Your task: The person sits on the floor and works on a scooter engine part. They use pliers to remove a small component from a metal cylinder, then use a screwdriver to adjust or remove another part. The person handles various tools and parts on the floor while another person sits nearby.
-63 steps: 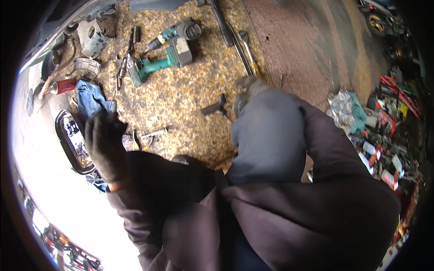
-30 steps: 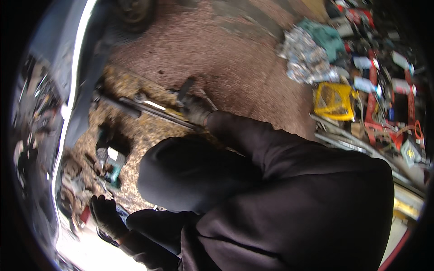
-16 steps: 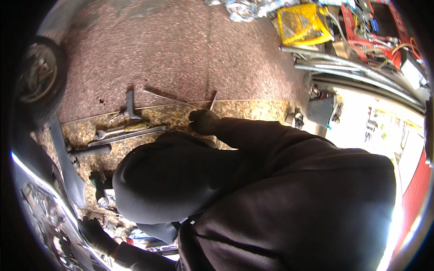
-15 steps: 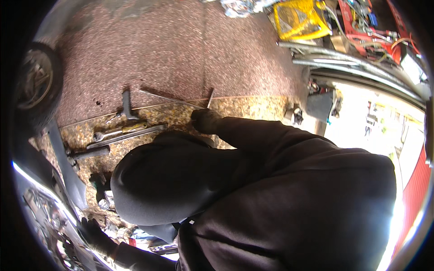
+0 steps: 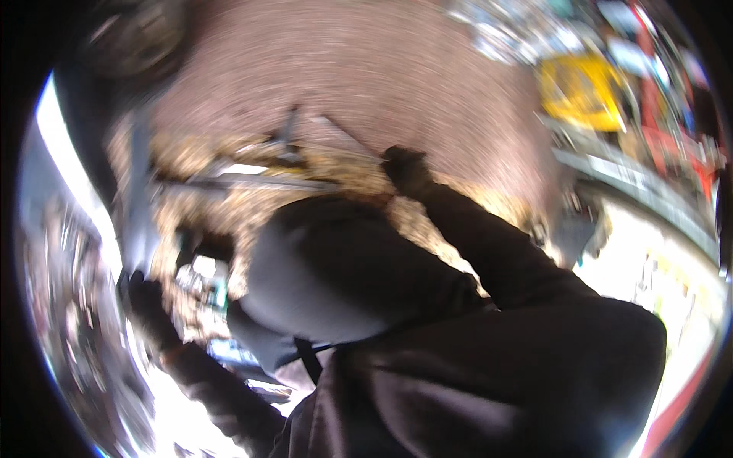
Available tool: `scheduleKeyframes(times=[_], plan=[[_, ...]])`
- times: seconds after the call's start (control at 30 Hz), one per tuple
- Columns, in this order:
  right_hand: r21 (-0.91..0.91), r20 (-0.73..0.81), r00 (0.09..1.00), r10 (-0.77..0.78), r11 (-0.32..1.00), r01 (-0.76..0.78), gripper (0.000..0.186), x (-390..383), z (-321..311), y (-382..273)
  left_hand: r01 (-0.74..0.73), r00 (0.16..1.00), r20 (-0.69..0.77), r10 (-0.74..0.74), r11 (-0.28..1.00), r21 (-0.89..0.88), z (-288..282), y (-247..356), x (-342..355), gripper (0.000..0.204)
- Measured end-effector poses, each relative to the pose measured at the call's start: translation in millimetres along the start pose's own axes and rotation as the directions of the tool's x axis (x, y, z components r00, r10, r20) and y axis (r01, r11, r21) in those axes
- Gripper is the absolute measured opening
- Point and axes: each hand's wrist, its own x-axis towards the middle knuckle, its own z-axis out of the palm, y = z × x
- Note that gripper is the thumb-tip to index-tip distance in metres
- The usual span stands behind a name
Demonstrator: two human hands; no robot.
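My left hand, in a dark glove, lies against the edge of a shiny vehicle body at the left; its fingers look stretched out, though blurred. My right hand, also gloved, is closed at the end of a thin metal rod that slants up and left over the floor. How the fingers wrap it is smeared by motion. Left of this hand, a dark angled tool and a long metal bar lie on the speckled floor strip. My bent knee is between my two hands.
A dark wheel stands at the upper left. On the far right are a yellow tray, red racks with cluttered parts and long metal rails. Small loose items lie beside my left hand.
My head has turned, so the whole view has shifted and blurred. My right hand has moved up and right in the picture, along with the rod. My left hand still touches the vehicle body.
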Motion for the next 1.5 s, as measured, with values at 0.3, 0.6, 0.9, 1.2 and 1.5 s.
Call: scheduleKeyframes(times=[0.3,0.6,0.9,1.2,1.5], plan=[[0.521,-0.016,0.454,-0.891,0.380,0.764,0.016,114,-88,-366,0.014,0.891,-0.356,-0.284,0.799,-0.601,-70,-67,-133,0.027],[0.612,0.318,-0.141,-0.938,0.090,0.786,0.014,100,39,-562,-0.160,0.214,-0.716,-0.665,0.699,-0.697,-107,-103,-378,0.033],[0.258,0.309,-0.445,-0.841,-0.376,0.890,0.032,167,79,-570,-0.393,-0.486,-0.155,-0.860,0.374,-0.840,146,-88,-564,0.023],[-0.152,0.532,-0.267,-0.803,-0.401,0.903,0.034,116,63,-598,-0.110,-0.554,0.484,-0.677,-0.517,-0.849,446,-30,-531,0.033],[-0.223,0.698,-0.228,-0.678,-0.508,0.832,0.034,46,80,-602,-0.732,-0.479,0.788,-0.386,-0.320,-0.602,569,-52,-577,0.076]])
